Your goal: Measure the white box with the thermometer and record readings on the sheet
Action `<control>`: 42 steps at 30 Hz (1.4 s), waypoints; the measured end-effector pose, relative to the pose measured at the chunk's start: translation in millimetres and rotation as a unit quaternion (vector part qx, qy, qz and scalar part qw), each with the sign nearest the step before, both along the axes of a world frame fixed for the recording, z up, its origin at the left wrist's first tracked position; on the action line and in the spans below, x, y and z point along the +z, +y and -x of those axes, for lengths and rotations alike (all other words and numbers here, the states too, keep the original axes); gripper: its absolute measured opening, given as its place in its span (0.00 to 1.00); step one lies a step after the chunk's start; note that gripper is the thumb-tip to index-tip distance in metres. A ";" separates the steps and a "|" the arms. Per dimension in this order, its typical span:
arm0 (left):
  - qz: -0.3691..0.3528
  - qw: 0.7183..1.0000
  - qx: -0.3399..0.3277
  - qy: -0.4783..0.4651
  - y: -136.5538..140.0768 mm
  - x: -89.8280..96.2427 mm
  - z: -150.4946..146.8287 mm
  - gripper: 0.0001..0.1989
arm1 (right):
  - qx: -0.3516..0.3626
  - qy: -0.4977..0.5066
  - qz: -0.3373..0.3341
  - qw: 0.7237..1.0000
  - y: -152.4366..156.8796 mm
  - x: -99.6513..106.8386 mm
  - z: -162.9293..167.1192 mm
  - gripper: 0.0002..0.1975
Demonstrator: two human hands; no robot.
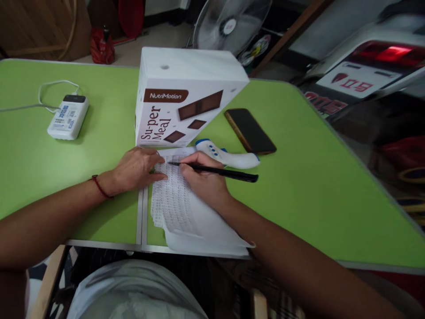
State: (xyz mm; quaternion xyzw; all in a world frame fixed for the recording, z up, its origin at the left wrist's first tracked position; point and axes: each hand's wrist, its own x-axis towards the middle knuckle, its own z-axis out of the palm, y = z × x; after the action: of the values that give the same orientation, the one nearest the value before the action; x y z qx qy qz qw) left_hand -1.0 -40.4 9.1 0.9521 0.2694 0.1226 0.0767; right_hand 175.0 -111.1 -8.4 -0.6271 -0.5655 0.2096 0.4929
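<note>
My right hand (208,178) is closed around a black pen (232,172), its tip on the upper part of a written sheet of paper (175,204). Dense rows of small handwriting cover the left side of that sheet, which lies on other sheets with curled lower edges. At the paper's left edge rests my left hand (137,169), thumb and fingers apart, fingertips touching the sheet. Just behind both hands stands a white "NutriMotion Su-per Meal" box (186,102). A white and blue infrared thermometer (229,155) lies just beyond my right hand, partly hidden by it.
A phone (251,131) lies right of the box on the green folding table (315,190). Toward the left is a white power bank (69,117) with a cable (43,88). Behind the table are a fan (232,22) and a parked scooter (365,66).
</note>
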 end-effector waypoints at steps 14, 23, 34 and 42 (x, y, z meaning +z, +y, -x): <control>0.009 1.000 -0.002 -0.001 0.3 1.6 0.5 0.15 | -0.022 0.021 -0.002 1.000 0.5 -2.5 -2.1 0.02; -0.003 1.000 -0.003 -0.008 0.1 0.3 0.8 0.15 | -0.012 -0.002 -0.010 1.000 0.2 -1.3 -1.6 0.01; -0.012 1.000 -0.008 -0.013 0.2 -1.6 0.8 0.15 | -0.007 0.012 -0.007 1.000 -0.8 -0.2 -1.0 0.02; -0.002 1.000 -0.001 -0.001 0.3 0.4 -0.1 0.15 | 0.007 0.020 0.005 1.000 -0.4 1.0 1.0 0.03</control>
State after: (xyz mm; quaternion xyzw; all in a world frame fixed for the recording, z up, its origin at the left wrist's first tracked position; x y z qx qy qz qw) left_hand -0.9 -40.0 9.5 0.9524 0.2681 0.1243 0.0750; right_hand 173.9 -111.5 -7.4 -0.6216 -0.5588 0.2282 0.4993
